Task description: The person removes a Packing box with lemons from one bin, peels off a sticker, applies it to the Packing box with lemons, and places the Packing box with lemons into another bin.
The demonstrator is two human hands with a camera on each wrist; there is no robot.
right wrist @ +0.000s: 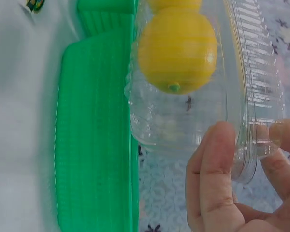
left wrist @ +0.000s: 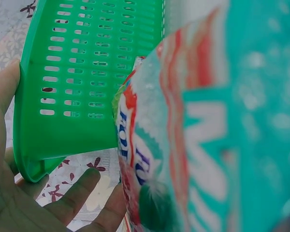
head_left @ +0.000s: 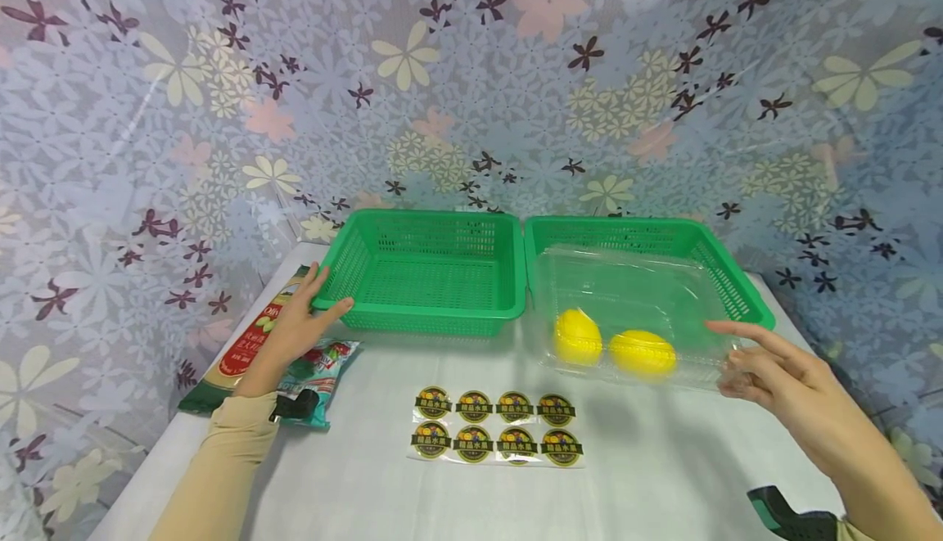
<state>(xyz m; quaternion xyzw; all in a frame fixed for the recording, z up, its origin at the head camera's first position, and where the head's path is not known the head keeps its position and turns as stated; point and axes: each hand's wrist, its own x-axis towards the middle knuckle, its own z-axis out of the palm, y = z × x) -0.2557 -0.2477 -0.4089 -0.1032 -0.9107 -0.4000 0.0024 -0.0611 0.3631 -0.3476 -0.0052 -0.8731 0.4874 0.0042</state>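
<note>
My right hand [head_left: 781, 377] pinches the right end of a clear plastic box [head_left: 696, 365], thumb and fingers about its edge in the right wrist view. Two lemons [head_left: 578, 336] lie inside, side by side. The box is held up over the front of the right green basket [head_left: 737, 279], partly covering it. My left hand [head_left: 295, 328] touches the left rim of the other green basket [head_left: 427, 312], which holds nothing. Its fingers are spread and fairly straight, with the thumb by the rim in the left wrist view.
Under the left forearm lie a green-and-red packet [head_left: 246, 349] and a teal packet [head_left: 317, 373]. A sheet of round fruit stickers [head_left: 495, 435] lies on the white table [head_left: 354, 484] in front of the baskets. Flowered cloth [head_left: 471, 115] hangs behind.
</note>
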